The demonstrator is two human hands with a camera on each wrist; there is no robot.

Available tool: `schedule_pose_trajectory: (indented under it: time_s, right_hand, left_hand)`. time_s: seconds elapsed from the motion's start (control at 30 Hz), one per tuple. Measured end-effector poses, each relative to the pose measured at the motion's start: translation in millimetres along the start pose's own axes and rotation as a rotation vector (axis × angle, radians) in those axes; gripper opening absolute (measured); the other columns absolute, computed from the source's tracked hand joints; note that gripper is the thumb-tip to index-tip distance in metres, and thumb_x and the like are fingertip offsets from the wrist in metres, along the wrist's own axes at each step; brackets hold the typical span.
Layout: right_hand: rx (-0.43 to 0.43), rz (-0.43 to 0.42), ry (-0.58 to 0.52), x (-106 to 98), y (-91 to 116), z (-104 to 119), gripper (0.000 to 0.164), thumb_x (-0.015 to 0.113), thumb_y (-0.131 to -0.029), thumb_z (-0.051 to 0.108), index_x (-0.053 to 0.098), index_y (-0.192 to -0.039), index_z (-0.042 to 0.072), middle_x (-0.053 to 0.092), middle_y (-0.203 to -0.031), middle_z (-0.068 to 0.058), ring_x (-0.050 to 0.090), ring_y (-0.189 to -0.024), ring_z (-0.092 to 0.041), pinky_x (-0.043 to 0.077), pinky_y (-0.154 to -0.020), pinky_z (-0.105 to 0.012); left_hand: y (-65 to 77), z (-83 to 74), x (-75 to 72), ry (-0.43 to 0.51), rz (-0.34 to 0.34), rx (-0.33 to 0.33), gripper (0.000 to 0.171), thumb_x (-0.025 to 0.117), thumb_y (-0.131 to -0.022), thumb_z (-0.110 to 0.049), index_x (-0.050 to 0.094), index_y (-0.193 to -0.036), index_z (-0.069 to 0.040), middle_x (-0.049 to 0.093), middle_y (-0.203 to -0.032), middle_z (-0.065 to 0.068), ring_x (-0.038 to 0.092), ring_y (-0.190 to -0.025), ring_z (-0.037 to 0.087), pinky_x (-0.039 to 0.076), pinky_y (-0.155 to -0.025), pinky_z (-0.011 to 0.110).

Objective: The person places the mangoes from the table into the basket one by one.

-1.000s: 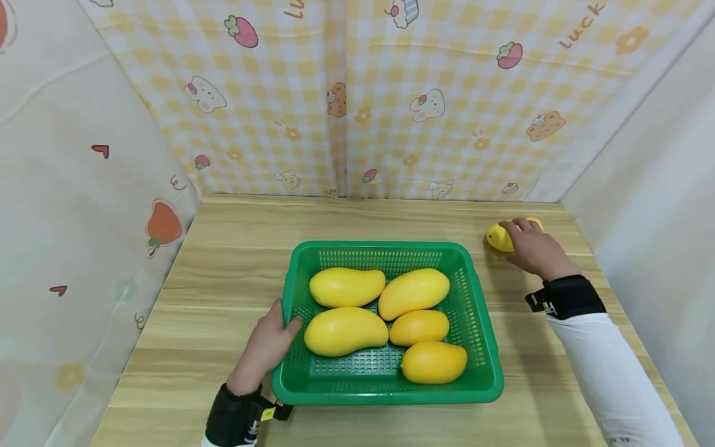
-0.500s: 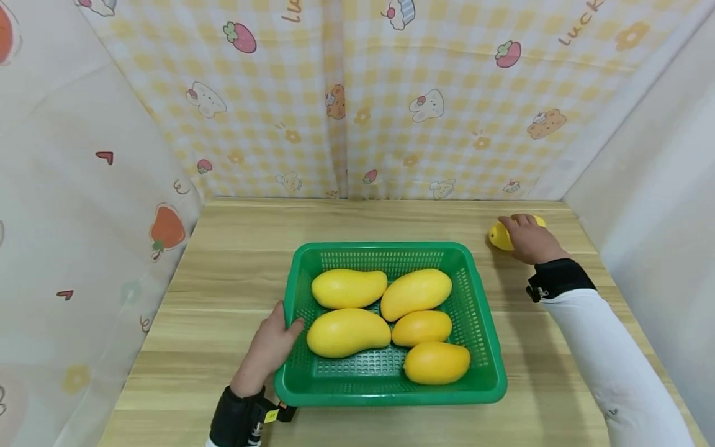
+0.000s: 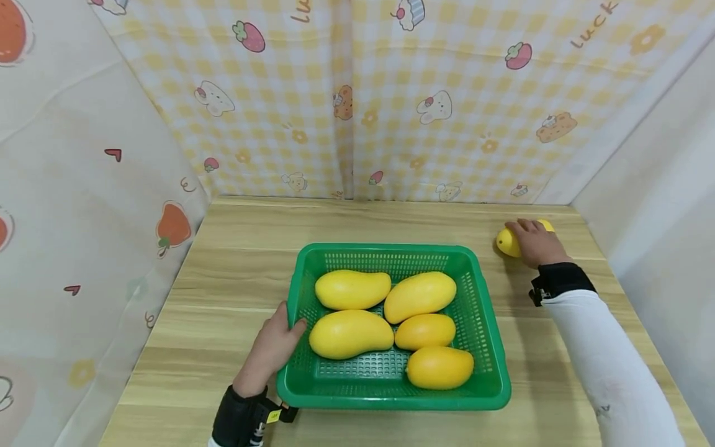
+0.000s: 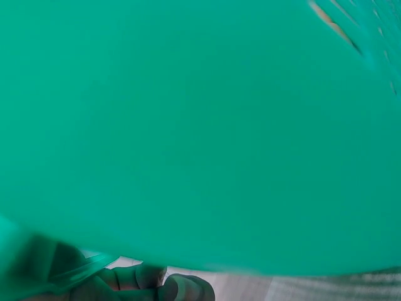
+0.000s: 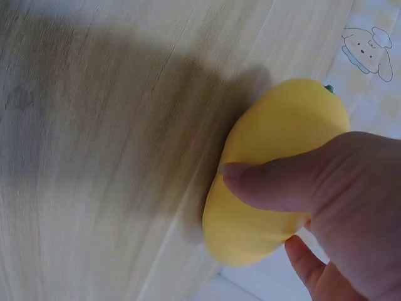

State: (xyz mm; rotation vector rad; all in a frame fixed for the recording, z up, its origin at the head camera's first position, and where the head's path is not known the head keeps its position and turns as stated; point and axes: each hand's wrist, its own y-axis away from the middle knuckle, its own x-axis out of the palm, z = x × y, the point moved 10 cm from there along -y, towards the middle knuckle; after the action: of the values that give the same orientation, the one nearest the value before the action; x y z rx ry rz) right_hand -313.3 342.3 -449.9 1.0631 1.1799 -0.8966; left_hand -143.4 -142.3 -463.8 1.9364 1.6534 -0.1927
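My left hand [image 3: 272, 343] grips the left side of a green plastic basket [image 3: 391, 401], its thumb over the rim and its fingers outside. Inside the basket lie several yellow mangoes, among them a large mango [image 3: 350, 334] near the thumb and a smaller, deeper yellow mango [image 3: 440, 367] at the front. At the back right of the table, my right hand [image 3: 537, 243] holds another mango [image 5: 282, 128], thumb along one side and fingers round the other. In the left wrist view the basket wall [image 4: 200, 138] fills nearly everything, with curled fingers [image 4: 182, 288] under its edge.
The wooden table [image 3: 234, 248] meets a yellow checked curtain [image 3: 391, 143] at the back. White cloth walls [image 3: 659, 186] stand close on the right and left. Bare wood shows between the basket and the right-hand mango.
My right hand has settled further over the mango at the back right, its fingers closing round it. The left hand keeps its grip on the basket; the whole view shifts slightly.
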Motion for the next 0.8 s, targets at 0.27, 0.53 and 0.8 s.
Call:
schedule_pose_trajectory:
  time_s: [0.27,0.53,0.8]
  right_hand:
    - [0.081,-0.001,-0.018,0.0,2.3,-7.3,0.053,0.055,-0.086,-0.005,0.036,-0.135,-0.007,0.040,-0.124,-0.037,0.036,-0.116,-0.055,0.038,-0.082,-0.069]
    - [0.173,0.037,-0.168,10.4,9.9,-18.1,0.081,0.075,-0.079,0.022,0.026,-0.138,-0.006,0.037,-0.114,-0.040,0.038,-0.105,-0.056,0.037,-0.078,-0.069]
    - [0.169,0.153,-0.178,20.4,16.1,-15.8,0.080,0.055,-0.085,0.006,0.004,-0.146,-0.003,0.021,-0.129,-0.046,0.021,-0.117,-0.064,0.021,-0.091,-0.075]
  left_hand:
    - [0.0,-0.4,0.5,0.012,-0.003,0.005,0.037,0.048,-0.097,-0.012,0.038,-0.129,0.005,0.059,-0.099,0.018,0.063,-0.071,0.021,0.055,-0.056,0.034]
    - [0.3,-0.5,0.5,0.015,-0.001,0.003,0.035,0.048,-0.098,-0.012,0.039,-0.127,0.005,0.059,-0.097,0.018,0.063,-0.071,0.021,0.055,-0.056,0.034]
    - [0.1,-0.1,-0.2,0.033,0.001,-0.002,0.035,0.048,-0.097,-0.012,0.039,-0.127,0.005,0.059,-0.096,0.018,0.063,-0.070,0.021,0.055,-0.055,0.034]
